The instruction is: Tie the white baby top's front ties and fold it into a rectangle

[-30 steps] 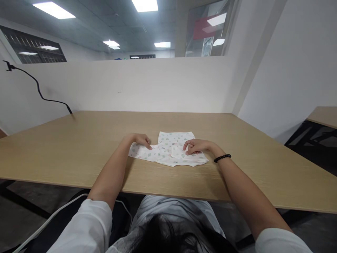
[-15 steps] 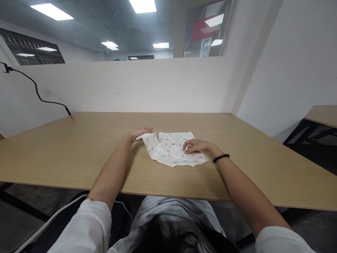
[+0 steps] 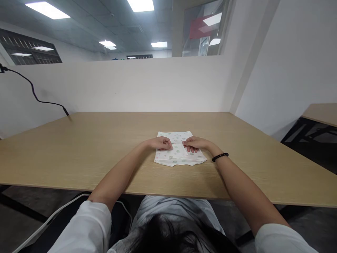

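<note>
A small white baby shirt [image 3: 175, 135] with a green and pink print lies partly folded on the wooden table. Its left part is turned inward over the body as a flap. My left hand [image 3: 160, 143] rests over the left side of that flap, its fingers curled closed on the cloth. At the flap's inner end is my right hand [image 3: 195, 143], thumb and forefinger together on the fabric and the other fingers bent against the shirt. Only a short stretch of printed cloth separates the two hands. The fingertips are partly hidden.
The wide table [image 3: 105, 133] ends at a low white partition [image 3: 147, 84] behind. A black flexible holder arm [image 3: 47, 102] rises at the far left. Another table [image 3: 321, 112] stands to the right, beside the wall. A white cable [image 3: 50, 221] hangs at lower left.
My left hand has moved right, carrying the shirt's left part inward over the body, where it now lies flat. My right hand stays in nearly the same spot, its fingers now at the flap's end.
</note>
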Demonstrator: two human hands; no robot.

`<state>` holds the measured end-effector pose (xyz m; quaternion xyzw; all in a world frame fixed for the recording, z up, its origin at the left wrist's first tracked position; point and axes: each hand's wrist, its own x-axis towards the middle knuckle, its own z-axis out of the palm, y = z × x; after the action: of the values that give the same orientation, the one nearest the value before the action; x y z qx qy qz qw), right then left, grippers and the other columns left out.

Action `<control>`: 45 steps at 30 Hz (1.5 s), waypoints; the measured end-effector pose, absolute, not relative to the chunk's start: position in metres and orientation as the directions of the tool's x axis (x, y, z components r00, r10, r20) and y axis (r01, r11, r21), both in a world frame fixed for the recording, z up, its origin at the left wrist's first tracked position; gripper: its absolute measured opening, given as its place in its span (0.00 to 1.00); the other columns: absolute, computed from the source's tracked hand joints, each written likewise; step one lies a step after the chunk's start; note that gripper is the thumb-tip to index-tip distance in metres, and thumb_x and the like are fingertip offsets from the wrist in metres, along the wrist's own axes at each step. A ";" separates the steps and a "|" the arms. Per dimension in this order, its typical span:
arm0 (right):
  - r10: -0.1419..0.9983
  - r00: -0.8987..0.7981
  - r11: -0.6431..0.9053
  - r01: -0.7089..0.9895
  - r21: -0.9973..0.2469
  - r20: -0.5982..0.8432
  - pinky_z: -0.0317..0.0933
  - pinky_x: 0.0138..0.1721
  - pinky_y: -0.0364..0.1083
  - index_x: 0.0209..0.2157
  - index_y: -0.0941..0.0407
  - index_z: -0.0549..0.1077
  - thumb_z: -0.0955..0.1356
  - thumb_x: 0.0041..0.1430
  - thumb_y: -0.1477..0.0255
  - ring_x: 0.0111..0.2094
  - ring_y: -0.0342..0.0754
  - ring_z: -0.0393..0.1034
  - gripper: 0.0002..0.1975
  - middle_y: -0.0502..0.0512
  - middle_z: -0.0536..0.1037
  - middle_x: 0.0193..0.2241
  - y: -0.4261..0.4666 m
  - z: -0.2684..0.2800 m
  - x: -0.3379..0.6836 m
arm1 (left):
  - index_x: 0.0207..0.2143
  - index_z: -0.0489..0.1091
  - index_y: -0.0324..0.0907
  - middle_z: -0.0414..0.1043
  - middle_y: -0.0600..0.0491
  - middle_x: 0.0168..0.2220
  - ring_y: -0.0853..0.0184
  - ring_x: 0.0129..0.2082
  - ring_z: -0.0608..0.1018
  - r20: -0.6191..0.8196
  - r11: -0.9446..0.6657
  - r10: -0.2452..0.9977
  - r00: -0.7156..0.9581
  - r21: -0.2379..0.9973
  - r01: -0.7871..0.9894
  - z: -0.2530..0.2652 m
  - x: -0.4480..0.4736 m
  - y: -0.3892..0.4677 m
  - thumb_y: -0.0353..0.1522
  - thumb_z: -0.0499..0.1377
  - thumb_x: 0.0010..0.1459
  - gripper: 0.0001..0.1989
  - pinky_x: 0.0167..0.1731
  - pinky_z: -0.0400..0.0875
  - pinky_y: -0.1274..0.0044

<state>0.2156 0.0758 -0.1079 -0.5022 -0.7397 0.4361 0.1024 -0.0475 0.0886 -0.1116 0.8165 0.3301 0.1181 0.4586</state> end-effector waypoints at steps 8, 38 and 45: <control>0.868 -0.461 0.492 0.757 -0.429 0.182 0.64 0.40 0.49 0.50 0.58 0.67 0.72 0.51 0.63 0.41 0.56 0.71 0.26 0.63 0.76 0.43 0.062 -0.114 0.198 | 0.37 0.71 0.39 0.73 0.47 0.36 0.61 0.36 0.74 0.103 -0.685 0.662 0.742 0.486 0.543 -0.118 -0.035 0.080 0.39 0.59 0.54 0.13 0.38 0.68 0.72; 0.758 -0.637 0.652 0.733 -0.192 0.142 0.41 0.65 0.61 0.69 0.54 0.42 0.63 0.61 0.48 0.68 0.62 0.42 0.44 0.63 0.47 0.68 -0.099 -0.155 0.251 | 0.69 0.37 0.50 0.39 0.47 0.70 0.53 0.68 0.48 0.034 -0.736 0.635 0.772 0.330 0.591 -0.129 -0.101 -0.090 0.52 0.55 0.59 0.44 0.66 0.44 0.60; 0.658 -0.698 0.746 0.654 -0.124 0.281 0.53 0.60 0.61 0.66 0.47 0.57 0.65 0.62 0.68 0.60 0.60 0.61 0.31 0.60 0.65 0.61 -0.134 -0.178 0.257 | 0.64 0.57 0.60 0.68 0.50 0.58 0.57 0.56 0.70 0.149 -0.745 0.631 0.761 0.391 0.541 -0.136 -0.125 -0.120 0.34 0.51 0.62 0.28 0.57 0.64 0.63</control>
<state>0.2565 -0.1343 -0.1779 -0.3560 -0.9214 0.0074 0.1554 -0.1252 -0.1201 -0.1360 0.9238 0.3172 0.1371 0.1648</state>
